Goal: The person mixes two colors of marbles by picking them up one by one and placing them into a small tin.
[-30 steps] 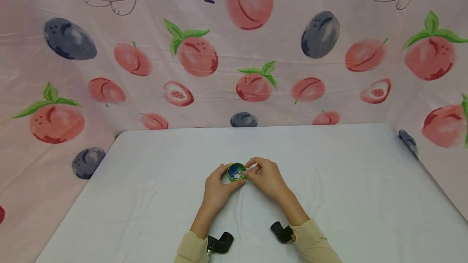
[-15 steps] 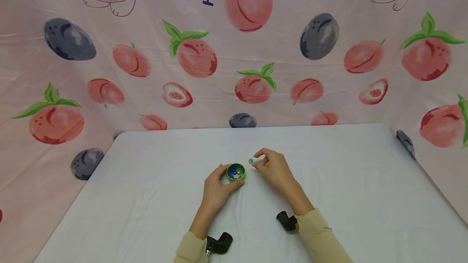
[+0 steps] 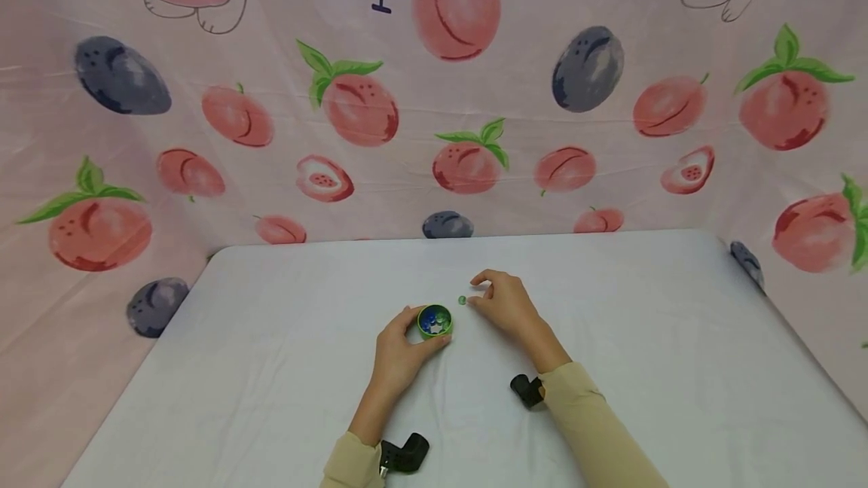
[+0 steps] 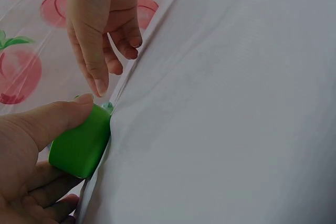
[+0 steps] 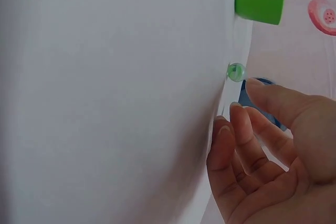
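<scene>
My left hand (image 3: 396,352) grips a small round green cup (image 4: 81,145) standing on the white table, thumb on the near side and fingers round the far side. Blue and green glass marbles (image 3: 429,318) lie inside it, around a pale star-shaped patch. Just right of the cup, a single clear green marble (image 5: 236,72) rests on the table. My right hand (image 3: 511,311) is beside that marble, fingers loosely bent and apart, holding nothing. Its thumb tip (image 5: 255,82) is right next to the marble in the right wrist view.
The table (image 3: 305,367) has a white cloth with slight creases. A pink fruit-print sheet (image 3: 380,194) hangs behind and at both sides. Black wrist devices (image 3: 410,452) sit at both sleeves.
My right hand has moved off the cup's rim, out to the right and away from me, to the loose marble. My left hand stays on the cup.
</scene>
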Tool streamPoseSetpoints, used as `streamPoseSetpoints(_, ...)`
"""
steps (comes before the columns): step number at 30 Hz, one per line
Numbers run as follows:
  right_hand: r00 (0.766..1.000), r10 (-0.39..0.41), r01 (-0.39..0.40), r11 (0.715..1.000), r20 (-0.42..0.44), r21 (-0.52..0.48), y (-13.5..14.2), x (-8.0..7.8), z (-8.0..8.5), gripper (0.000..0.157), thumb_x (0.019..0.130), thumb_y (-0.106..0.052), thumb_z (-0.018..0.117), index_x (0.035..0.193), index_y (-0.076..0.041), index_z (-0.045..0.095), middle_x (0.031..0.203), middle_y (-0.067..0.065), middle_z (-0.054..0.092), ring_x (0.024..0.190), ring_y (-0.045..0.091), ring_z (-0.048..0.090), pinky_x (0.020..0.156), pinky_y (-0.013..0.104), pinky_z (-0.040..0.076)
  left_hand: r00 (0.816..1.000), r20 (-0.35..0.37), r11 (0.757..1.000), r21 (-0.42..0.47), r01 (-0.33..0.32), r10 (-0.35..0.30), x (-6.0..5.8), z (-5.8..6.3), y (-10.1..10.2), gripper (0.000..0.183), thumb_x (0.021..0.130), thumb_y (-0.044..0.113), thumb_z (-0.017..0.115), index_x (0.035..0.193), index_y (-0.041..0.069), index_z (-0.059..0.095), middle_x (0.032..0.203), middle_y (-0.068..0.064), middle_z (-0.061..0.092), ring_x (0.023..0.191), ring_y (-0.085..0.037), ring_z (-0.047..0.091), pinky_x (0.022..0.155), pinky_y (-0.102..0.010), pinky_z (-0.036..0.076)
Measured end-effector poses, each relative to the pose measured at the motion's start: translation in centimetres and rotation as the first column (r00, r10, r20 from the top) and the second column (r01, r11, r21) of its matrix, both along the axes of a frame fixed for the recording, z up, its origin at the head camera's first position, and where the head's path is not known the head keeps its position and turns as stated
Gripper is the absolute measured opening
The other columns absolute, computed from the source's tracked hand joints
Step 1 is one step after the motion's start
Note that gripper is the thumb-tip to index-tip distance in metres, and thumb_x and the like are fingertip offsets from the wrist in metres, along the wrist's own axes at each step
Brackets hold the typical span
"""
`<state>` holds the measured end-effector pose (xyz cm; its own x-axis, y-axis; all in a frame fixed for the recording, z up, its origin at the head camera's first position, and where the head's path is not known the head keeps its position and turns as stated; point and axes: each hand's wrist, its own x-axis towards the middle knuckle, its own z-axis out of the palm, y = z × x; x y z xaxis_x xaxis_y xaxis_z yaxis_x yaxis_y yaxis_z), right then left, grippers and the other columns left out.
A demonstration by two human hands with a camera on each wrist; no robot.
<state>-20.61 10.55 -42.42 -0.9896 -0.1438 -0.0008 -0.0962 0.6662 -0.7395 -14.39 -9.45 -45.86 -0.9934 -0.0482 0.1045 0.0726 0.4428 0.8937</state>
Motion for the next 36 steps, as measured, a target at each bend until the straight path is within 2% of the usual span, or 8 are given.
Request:
streamPoseSetpoints(6,1.000,0.000,-0.001,0.998,0.022,0.056,-0.24,-0.54,0.02,0.027,0.095,-0.014,0.079,0.120,-0.003,0.074,0.078,0.005,0.065,0.071,0.016,0.056,0.064,0.028,0.046,1.000,-0.014,1.000,-0.006,0.003,-0.003,-0.03,-0.04,-0.03,0.055,0.083,0.019,0.091,0.130,0.000,0.071,0.139,-0.022,0.067,0.150,-0.048,0.042,0.123,-0.064,0.033)
streamPoseSetpoints(14,1.000,0.023,-0.023,0.992,0.006,0.124,-0.49,-0.84,-0.22,0.019,0.095,-0.016,0.079,0.111,-0.006,0.077,0.080,0.005,0.068,0.072,0.017,0.059,0.066,0.031,0.050,1.000,0.019,1.000,0.013,0.002,-0.002,0.02,-0.10,0.04,0.054,0.084,0.017,0.090,0.132,0.001,0.071,0.142,-0.021,0.066,0.153,-0.044,0.039,0.125,-0.061,0.031)
streamPoseSetpoints(24,0.999,0.041,-0.043,0.986,0.016,0.159,-0.96,-0.92,-0.09,0.012,0.095,-0.016,0.079,0.102,-0.007,0.077,0.080,0.005,0.067,0.071,0.017,0.059,0.065,0.031,0.050,1.000,0.029,1.000,0.003,-0.004,0.004,0.12,-0.06,-0.07,0.054,0.084,0.018,0.090,0.132,0.001,0.071,0.143,-0.021,0.065,0.153,-0.044,0.039,0.124,-0.062,0.032)
streamPoseSetpoints(32,0.996,0.085,-0.085,0.986,0.003,0.145,-0.94,-0.97,-0.11,0.017,0.093,-0.014,0.081,0.109,-0.010,0.078,0.078,0.003,0.065,0.071,0.016,0.056,0.064,0.029,0.046,1.000,0.027,1.000,0.008,-0.003,0.002,0.06,-0.14,-0.11,0.055,0.084,0.018,0.090,0.132,0.002,0.071,0.143,-0.021,0.066,0.153,-0.043,0.039,0.124,-0.061,0.032)
streamPoseSetpoints(36,0.994,0.110,-0.109,0.984,0.001,0.141,-0.99,-0.99,0.12,0.013,0.093,-0.013,0.081,0.105,-0.010,0.080,0.076,0.003,0.064,0.070,0.015,0.056,0.064,0.028,0.045,1.000,0.022,1.000,0.002,-0.001,0.001,-0.05,-0.12,-0.09,0.055,0.084,0.018,0.090,0.132,0.001,0.071,0.142,-0.021,0.066,0.153,-0.043,0.040,0.124,-0.061,0.032)
